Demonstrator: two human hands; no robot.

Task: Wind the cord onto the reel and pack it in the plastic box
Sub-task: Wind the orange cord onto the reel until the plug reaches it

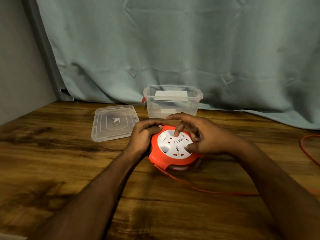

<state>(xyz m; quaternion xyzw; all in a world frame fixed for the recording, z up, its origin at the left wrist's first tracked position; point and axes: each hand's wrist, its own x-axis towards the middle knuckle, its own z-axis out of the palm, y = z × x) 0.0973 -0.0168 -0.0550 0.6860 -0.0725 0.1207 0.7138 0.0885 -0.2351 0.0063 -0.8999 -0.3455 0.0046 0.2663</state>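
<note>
The round orange plastic cord reel [174, 153] with its white socket face lay flat on the dark wood-grain table [60, 153], near the middle and just in front of the clear plastic box. The left hand [144, 135] gripped the reel's left rim, fingers curled over the orange edge. The right hand [202, 135] rested on the white face, one fingertip pressed into a round hollow near the far edge and the thumb planted on the near right part of the face; the other fingers were spread and raised, closing on nothing.

The thin orange cord [190, 186] left the reel at its near left side and trailed right across the table, blurred, to the frame's edge; a further loop of it showed at the far right.

The clear plastic box [173, 108] with red side clips stood open and upright behind the reel, against a pale green curtain [173, 40]. Its clear flat lid [115, 122] lay on the table just left of the box, apart from it
</note>
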